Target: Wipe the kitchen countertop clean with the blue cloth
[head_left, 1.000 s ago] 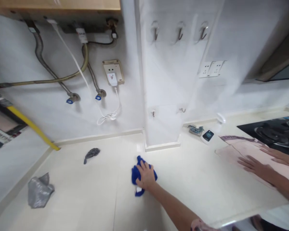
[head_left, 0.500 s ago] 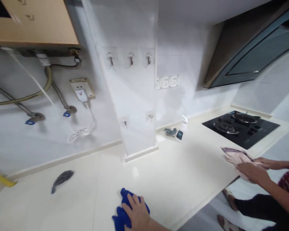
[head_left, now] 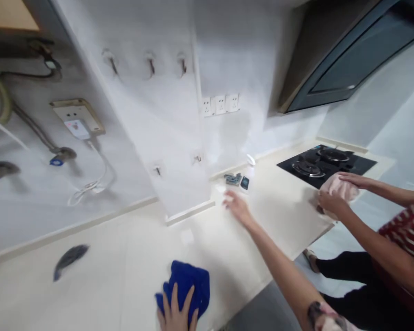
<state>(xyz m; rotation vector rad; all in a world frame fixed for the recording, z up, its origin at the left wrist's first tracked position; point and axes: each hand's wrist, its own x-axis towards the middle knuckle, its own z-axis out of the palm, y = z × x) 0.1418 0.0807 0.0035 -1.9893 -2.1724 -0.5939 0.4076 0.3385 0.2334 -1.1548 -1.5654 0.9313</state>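
My left hand [head_left: 177, 309] lies on a blue cloth [head_left: 199, 282] on the pale countertop [head_left: 138, 257], its fingers spread over the cloth's near part. My right hand [head_left: 238, 208] reaches forward above the counter, fingers loosely stretched and slightly blurred, with nothing in it. Just beyond its fingertips stands what looks like a white spray bottle [head_left: 251, 162] with a dark label. Beside the bottle, against the wall, is a small crumpled blue-grey thing [head_left: 232, 179] whose kind I cannot make out.
At the right, another person's hands [head_left: 333, 204] hold a pink cloth [head_left: 340, 187] beside the black gas hob [head_left: 326, 162]. A range hood [head_left: 331, 69] hangs overhead. On the left lies a dark grey, fuzzy oblong thing [head_left: 71, 258]. A wall pillar [head_left: 169, 138] juts out.
My right hand has left the blue cloth and stretched toward the bottle; my left hand now rests on the cloth, which is more spread out. The other person's pink cloth has moved nearer the hob.
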